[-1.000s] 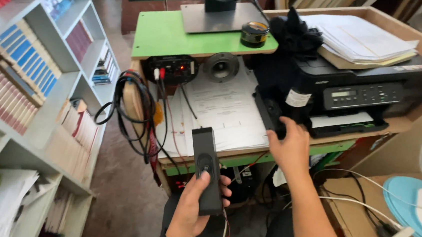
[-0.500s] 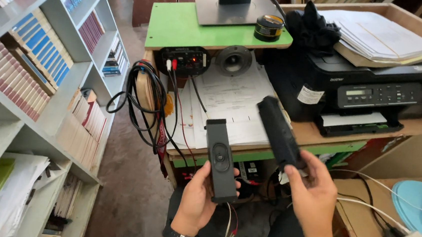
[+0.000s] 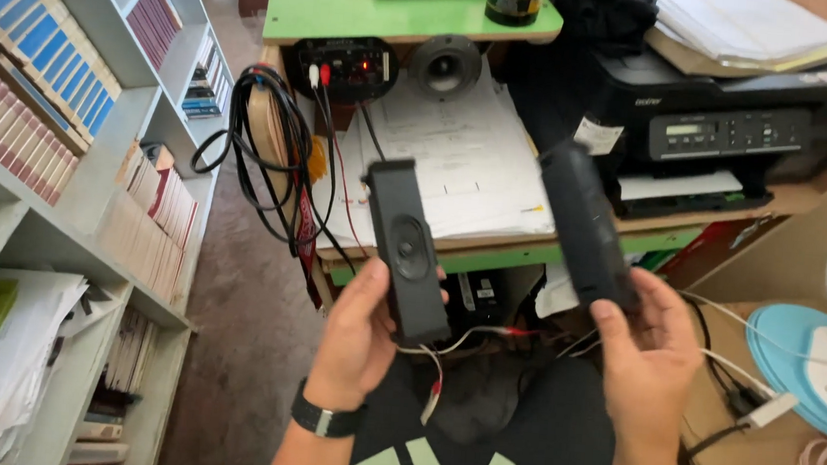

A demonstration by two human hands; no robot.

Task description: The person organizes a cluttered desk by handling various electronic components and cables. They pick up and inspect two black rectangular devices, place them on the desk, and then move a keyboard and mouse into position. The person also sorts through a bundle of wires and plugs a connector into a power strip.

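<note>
Your left hand (image 3: 361, 342) wraps its grip around the lower end of a slim black speaker bar (image 3: 406, 250), cone facing you for a look, red and white leads dangling. Your right hand (image 3: 648, 357) pinches a second bar (image 3: 586, 226), both raised before the worktop's (image 3: 490, 253) front edge, near the printer (image 3: 726, 139).

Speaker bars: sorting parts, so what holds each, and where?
Left hand grips one speaker bar at its lower end; right hand grips the other bar likewise.

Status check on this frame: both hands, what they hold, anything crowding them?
Left hand grips black speaker bar, driver showing. Right hand grips second black bar. Thin wires trail between; nothing blocking.
</note>
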